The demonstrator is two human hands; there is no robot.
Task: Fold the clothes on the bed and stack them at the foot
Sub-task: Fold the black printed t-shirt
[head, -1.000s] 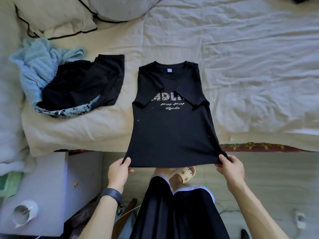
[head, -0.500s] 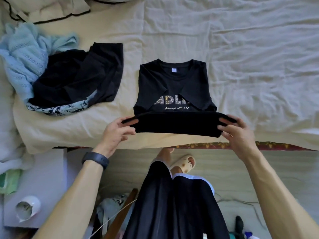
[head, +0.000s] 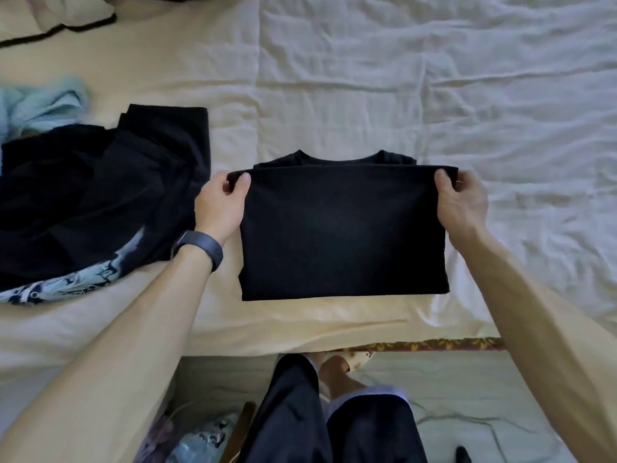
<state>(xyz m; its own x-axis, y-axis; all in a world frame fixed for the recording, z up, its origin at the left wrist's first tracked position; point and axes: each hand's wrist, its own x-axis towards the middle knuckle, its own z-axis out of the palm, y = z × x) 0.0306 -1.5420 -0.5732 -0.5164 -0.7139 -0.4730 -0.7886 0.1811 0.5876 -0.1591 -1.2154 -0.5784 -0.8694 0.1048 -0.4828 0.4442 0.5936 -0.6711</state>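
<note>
The hem of the black T-shirt (head: 340, 228), half a second ago raised only to the printed chest, now lies at the collar. The shirt sits folded in half on the bed (head: 367, 78) by its near edge, print hidden. The left hand (head: 220, 205) and right hand (head: 462, 202) each keep a pinching grip on a hem corner.

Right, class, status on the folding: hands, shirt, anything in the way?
Both busy: left hand and right hand each pinch a far corner of the black T-shirt. Shirt doubled over, flat on the bed. Left of it, unfolded pile, apart.
</note>
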